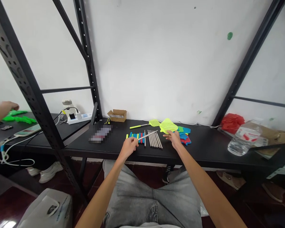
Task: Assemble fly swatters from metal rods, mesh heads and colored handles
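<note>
My left hand (130, 146) is closed on a thin metal rod (148, 135), which slants up to the right. My right hand (173, 138) grips a yellow-green fly swatter head (168, 125) by its lower edge. The rod's tip is near the head but looks apart from it. Below the rod lies a row of silver rods (156, 141) on the black table. Coloured handles (140, 139) in yellow, blue, green and red lie beside my left hand, partly hidden. Blue, green and red swatter heads (185, 138) are piled beyond my right hand. A whole yellow-green fly swatter (154, 123) lies behind.
An open cardboard box (117, 116) stands against the wall. At right are a large water bottle (244, 137) and a red plastic bag (232, 123). Black shelf posts (85, 57) frame the table. On the left table, another person's hand (7, 109) is near green items.
</note>
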Tool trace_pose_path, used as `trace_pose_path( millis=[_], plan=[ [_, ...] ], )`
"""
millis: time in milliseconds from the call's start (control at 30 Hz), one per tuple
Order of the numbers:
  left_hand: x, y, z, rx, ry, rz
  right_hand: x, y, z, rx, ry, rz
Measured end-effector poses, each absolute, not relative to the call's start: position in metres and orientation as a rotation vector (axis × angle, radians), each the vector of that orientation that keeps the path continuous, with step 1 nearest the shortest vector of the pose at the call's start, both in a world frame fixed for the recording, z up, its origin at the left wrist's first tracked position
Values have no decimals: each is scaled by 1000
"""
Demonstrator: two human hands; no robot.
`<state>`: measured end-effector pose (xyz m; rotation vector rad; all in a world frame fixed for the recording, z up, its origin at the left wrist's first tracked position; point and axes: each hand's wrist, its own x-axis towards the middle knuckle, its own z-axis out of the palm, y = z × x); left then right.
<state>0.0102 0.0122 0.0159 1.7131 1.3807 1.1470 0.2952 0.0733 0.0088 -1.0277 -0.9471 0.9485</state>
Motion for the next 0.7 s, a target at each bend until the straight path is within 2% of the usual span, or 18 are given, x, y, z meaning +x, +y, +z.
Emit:
trace_pose_path(
  millis=[200, 700],
  plan=[
    [14, 10, 19, 1817, 1377, 1069, 295, 69, 11, -1031, -1014, 955],
    [35, -8, 18, 2226, 1841, 851, 292, 77, -1, -1204, -1257, 744]
  ],
)
